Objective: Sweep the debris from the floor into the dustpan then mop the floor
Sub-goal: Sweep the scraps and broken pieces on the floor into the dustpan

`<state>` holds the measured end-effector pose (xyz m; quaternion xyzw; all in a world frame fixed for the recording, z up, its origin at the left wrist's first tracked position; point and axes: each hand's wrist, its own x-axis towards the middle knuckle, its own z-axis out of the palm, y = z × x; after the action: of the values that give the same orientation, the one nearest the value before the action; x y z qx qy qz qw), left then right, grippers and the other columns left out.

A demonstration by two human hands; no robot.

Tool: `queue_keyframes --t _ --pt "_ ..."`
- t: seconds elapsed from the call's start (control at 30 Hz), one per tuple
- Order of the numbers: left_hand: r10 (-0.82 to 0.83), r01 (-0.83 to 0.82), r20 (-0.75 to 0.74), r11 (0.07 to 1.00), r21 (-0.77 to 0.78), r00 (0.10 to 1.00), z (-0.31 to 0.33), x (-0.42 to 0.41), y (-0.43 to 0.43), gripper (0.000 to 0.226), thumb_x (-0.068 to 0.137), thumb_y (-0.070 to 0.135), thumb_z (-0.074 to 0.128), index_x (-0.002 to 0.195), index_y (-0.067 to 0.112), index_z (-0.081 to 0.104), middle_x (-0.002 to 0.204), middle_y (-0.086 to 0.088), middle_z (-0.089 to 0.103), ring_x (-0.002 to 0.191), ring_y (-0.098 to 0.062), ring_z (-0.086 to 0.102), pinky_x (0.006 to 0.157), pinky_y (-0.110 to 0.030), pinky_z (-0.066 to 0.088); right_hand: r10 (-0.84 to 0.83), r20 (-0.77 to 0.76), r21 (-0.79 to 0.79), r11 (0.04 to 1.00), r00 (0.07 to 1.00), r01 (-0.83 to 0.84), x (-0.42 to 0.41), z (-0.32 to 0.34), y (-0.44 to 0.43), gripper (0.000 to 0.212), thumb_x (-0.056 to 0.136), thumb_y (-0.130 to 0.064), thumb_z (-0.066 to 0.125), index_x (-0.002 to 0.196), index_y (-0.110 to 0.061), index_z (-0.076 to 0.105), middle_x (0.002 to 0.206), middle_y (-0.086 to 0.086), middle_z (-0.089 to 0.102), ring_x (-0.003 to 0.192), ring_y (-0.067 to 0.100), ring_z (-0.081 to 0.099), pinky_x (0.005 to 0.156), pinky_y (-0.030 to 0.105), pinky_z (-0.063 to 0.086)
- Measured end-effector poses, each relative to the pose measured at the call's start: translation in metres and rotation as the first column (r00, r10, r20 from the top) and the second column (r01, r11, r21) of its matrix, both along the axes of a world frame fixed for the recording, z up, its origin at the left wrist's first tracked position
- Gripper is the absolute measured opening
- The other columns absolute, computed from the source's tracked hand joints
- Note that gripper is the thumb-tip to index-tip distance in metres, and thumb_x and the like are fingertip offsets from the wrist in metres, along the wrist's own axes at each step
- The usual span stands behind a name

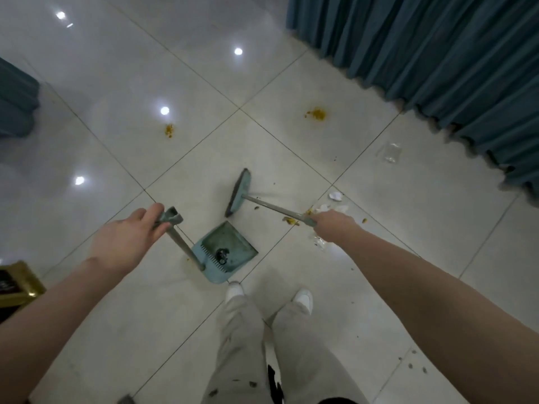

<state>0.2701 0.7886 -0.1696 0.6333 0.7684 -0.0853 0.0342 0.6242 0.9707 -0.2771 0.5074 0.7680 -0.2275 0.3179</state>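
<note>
A teal dustpan [233, 243] stands on the white tile floor just ahead of my shoes, with a small dark bit of debris inside it. My left hand [125, 240] grips the top of its long upright handle [180, 243]. My right hand [335, 225] holds the grey handle of a teal broom [239, 192], whose head rests on the floor beyond the dustpan. Yellow crumbs [290, 220] and white scraps [335, 196] lie around my right hand. Two more yellow patches, one [316, 113] and another [169, 130], lie farther out.
A blue curtain [437, 53] hangs along the right and far side. A clear plastic scrap [389, 153] lies near its hem. A gold-and-black object [17, 284] sits at the left edge. Dark specks [414, 363] dot the tile at lower right.
</note>
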Motion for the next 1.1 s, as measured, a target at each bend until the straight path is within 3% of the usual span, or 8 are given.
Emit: queue_keyframes --t 0.1,0.23,0.47,0.6,0.73,0.87,1.1 --pt "-0.03 0.03 0.004 1.0 0.01 1.0 -0.001 0.019 0.006 0.029 0.093 0.046 0.05 0.106 0.021 0.043 0.089 -0.009 0.063 0.056 -0.036 0.062 0.047 -0.04 0.051 -0.049 0.028 -0.005 0.999 0.998 0.05 0.06 -0.004 0.001 0.04 0.095 -0.013 0.039 0.13 -0.028 0.05 0.087 -0.001 0.05 0.078 0.02 0.052 0.065 0.031 0.041" --pt "-0.075 0.075 0.01 0.997 -0.009 0.997 -0.003 0.04 0.027 0.032 0.093 0.049 0.045 0.108 0.021 0.044 0.093 -0.007 0.063 0.06 -0.034 0.064 0.05 -0.041 0.051 -0.097 0.049 0.005 0.995 0.994 0.097 0.146 -0.002 -0.01 0.037 0.097 -0.024 0.036 0.13 -0.036 0.049 0.098 0.002 0.06 0.085 0.022 0.059 0.066 0.03 0.044" --pt "-0.229 0.229 0.038 0.973 0.008 0.973 -0.009 0.073 0.065 0.041 0.089 0.057 0.027 0.105 0.023 0.042 0.087 -0.004 0.06 0.058 -0.031 0.061 0.043 -0.032 0.044 -0.214 0.186 0.01 0.976 0.959 0.216 0.261 0.021 -0.059 0.037 0.1 -0.035 0.032 0.134 -0.046 0.04 0.078 -0.005 0.052 0.061 0.012 0.053 0.051 0.024 0.04" --pt "-0.27 0.269 0.062 0.963 0.017 0.961 -0.01 0.088 0.082 0.036 0.093 0.053 0.032 0.108 0.023 0.044 0.089 -0.003 0.059 0.064 -0.03 0.062 0.048 -0.033 0.045 -0.243 0.244 0.026 0.969 0.939 0.244 0.295 0.039 -0.078 0.037 0.1 -0.033 0.033 0.133 -0.048 0.04 0.073 -0.008 0.054 0.056 0.008 0.053 0.045 0.023 0.037" --pt "-0.317 0.316 0.059 0.948 0.027 0.946 -0.004 0.086 0.093 0.035 0.095 0.05 0.036 0.111 0.021 0.045 0.09 -0.004 0.06 0.061 -0.031 0.06 0.047 -0.034 0.046 -0.255 0.255 0.062 0.967 0.933 0.247 0.293 0.058 -0.083 0.037 0.1 -0.035 0.035 0.134 -0.047 0.042 0.082 -0.006 0.059 0.062 0.01 0.055 0.05 0.024 0.044" --pt "-0.368 0.362 0.095 0.929 0.079 0.925 0.002 0.061 0.099 0.033 0.094 0.047 0.041 0.109 0.019 0.046 0.084 -0.006 0.061 0.057 -0.032 0.06 0.044 -0.036 0.048 -0.279 0.195 0.095 0.959 0.94 0.265 0.26 0.078 -0.074 0.038 0.099 -0.04 0.041 0.137 -0.045 0.044 0.098 -0.002 0.064 0.076 0.015 0.06 0.066 0.028 0.05" --pt "-0.361 0.351 0.077 0.929 0.118 0.929 0.0 -0.001 0.108 0.054 0.088 0.059 0.015 0.119 0.024 0.042 0.091 -0.001 0.061 0.06 -0.025 0.061 0.042 -0.026 0.036 -0.257 0.095 0.127 0.961 0.962 0.244 0.149 0.091 -0.04 0.039 0.098 -0.04 0.045 0.137 -0.043 0.046 0.114 0.003 0.065 0.097 0.024 0.063 0.078 0.032 0.05"
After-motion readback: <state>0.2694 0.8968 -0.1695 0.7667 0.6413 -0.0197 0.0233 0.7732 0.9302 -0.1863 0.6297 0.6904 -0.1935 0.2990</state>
